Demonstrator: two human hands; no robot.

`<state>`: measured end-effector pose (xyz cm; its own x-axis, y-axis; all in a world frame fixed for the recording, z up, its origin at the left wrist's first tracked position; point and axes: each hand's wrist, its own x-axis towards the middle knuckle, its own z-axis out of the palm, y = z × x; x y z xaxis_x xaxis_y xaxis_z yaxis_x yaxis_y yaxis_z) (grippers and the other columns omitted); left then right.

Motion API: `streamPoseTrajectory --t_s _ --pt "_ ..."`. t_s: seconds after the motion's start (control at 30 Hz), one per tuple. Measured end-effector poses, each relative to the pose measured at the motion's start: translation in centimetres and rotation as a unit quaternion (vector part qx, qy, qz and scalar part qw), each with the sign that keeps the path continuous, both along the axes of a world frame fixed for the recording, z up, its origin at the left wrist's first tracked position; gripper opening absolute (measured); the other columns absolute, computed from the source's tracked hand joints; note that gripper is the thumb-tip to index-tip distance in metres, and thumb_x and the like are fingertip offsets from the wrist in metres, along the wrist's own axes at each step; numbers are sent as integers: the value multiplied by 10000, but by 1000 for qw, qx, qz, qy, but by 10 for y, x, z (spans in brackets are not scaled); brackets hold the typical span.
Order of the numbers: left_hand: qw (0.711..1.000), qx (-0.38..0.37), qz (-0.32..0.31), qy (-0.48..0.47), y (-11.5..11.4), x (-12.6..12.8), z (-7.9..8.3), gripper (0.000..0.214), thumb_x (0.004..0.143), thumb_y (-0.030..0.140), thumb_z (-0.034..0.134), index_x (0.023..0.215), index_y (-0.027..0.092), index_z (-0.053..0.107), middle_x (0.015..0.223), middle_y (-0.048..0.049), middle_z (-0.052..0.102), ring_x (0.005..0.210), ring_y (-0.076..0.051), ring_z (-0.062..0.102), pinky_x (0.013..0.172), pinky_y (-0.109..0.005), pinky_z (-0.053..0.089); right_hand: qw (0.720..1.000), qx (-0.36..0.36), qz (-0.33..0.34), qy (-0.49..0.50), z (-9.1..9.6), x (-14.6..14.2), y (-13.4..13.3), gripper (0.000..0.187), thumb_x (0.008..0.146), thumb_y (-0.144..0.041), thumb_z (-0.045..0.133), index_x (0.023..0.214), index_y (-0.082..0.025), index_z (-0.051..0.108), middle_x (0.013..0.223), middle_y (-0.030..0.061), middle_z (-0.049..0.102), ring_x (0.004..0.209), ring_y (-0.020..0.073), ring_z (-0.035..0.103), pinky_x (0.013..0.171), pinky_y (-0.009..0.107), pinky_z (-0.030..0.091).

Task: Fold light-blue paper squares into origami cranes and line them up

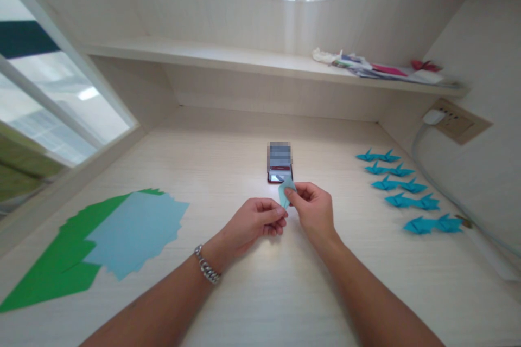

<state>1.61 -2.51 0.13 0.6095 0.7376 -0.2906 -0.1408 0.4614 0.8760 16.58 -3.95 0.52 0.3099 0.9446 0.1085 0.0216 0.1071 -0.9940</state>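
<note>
Both of my hands meet over the middle of the pale wooden desk (260,293) and pinch one small folded piece of light blue paper (285,191). My left hand (256,223), with a metal bracelet on its wrist, is closed on the paper's lower end. My right hand (311,209) is closed on its upper part with thumb and fingers. A phone (279,162) lies flat on the desk just beyond the paper.
A fan of light blue sheets (136,230) lies on green sheets (61,260) at the left. Several folded blue paper figures (402,190) sit in rows at the right. A shelf (244,59) carries papers; a wall socket (451,119) with cable is at right.
</note>
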Motion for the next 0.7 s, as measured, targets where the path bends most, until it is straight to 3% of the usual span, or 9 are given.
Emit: streamPoseTrajectory --t_s 0.43,0.57,0.7 --pt "1000 3 -28 9 -1 -2 1 154 661 215 759 718 108 664 662 -50 638 556 -108 571 564 -241 446 1000 4 -21 -4 -1 3 2 218 696 -350 709 794 -155 708 647 31 683 560 150 596 549 271 489" --pt "1000 -2 -22 4 -1 0 3 205 741 298 701 797 102 681 721 -82 658 592 -121 594 582 -251 455 1000 3 4 7 -2 1 1 215 688 -341 712 794 -154 707 662 37 687 572 151 602 550 270 488" --pt "1000 8 -9 14 -1 1 3 219 764 312 680 722 98 671 670 -69 645 553 -106 574 560 -237 444 1000 4 23 8 -2 -3 -1 192 683 -313 715 803 -162 710 682 36 696 584 153 613 556 269 488"
